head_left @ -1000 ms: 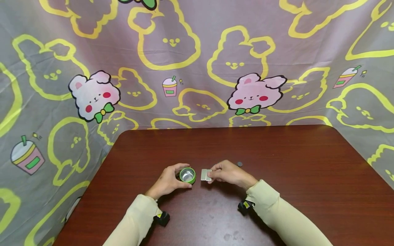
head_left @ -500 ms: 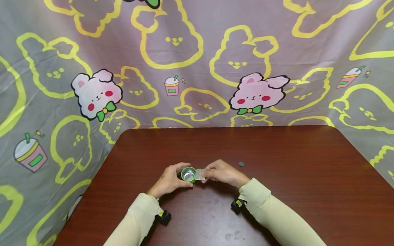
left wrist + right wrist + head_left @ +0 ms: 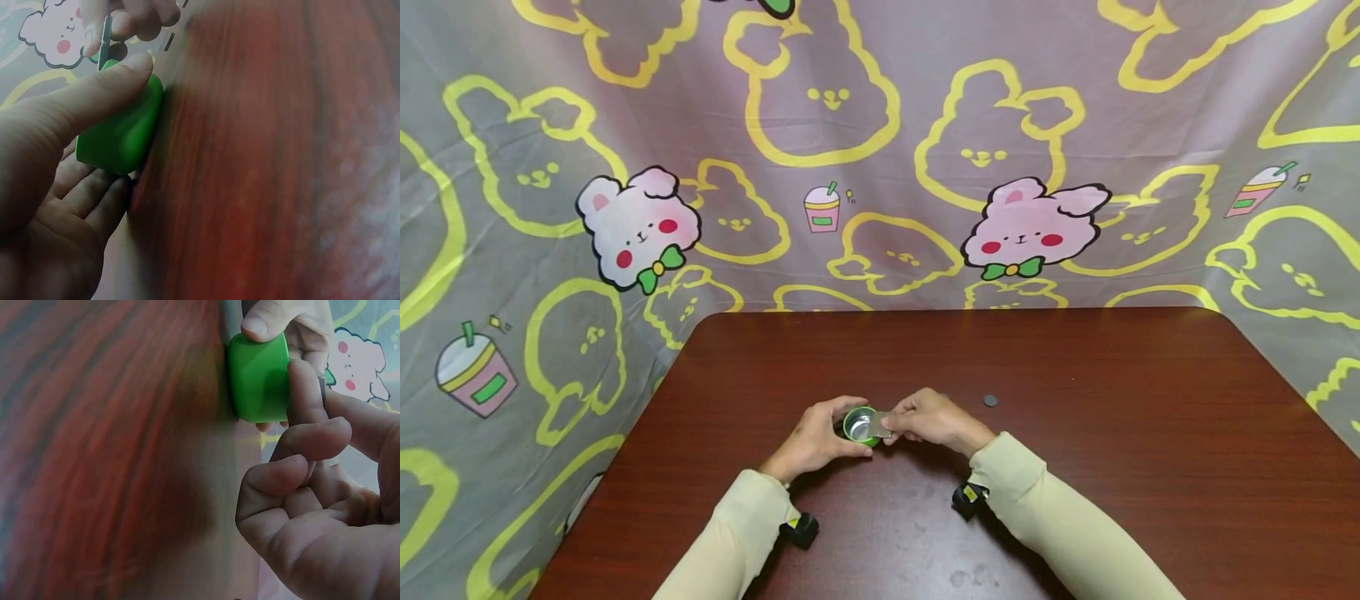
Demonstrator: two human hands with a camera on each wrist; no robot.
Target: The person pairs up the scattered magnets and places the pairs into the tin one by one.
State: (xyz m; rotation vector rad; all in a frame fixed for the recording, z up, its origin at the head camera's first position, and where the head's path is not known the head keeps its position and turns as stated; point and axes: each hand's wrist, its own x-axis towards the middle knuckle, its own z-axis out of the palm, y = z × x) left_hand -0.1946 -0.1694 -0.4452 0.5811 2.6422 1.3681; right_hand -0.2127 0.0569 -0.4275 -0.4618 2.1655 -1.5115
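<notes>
A small round green bowl (image 3: 859, 432) with a shiny metal inside stands on the table, its mouth facing up. My left hand (image 3: 814, 435) grips it between thumb and fingers from the left. My right hand (image 3: 934, 419) pinches a thin, flat silvery metal plate (image 3: 880, 424) between thumb and forefinger. The plate overlaps the bowl's right rim in the head view. In the left wrist view the plate (image 3: 105, 42) appears edge-on above the bowl (image 3: 119, 140). The right wrist view shows my curled right fingers close beside the bowl's green side (image 3: 259, 381).
A small dark grey disc (image 3: 990, 401) lies on the brown wooden table (image 3: 1120, 417), right of my right hand. Behind the table hangs a patterned cloth (image 3: 880, 150) with bunny drawings. A black wrist camera (image 3: 967, 500) sits under the right cuff.
My right hand has moved left with the metal plate, from a gap beside the bowl to over its right rim. The left hand keeps its grip on the bowl.
</notes>
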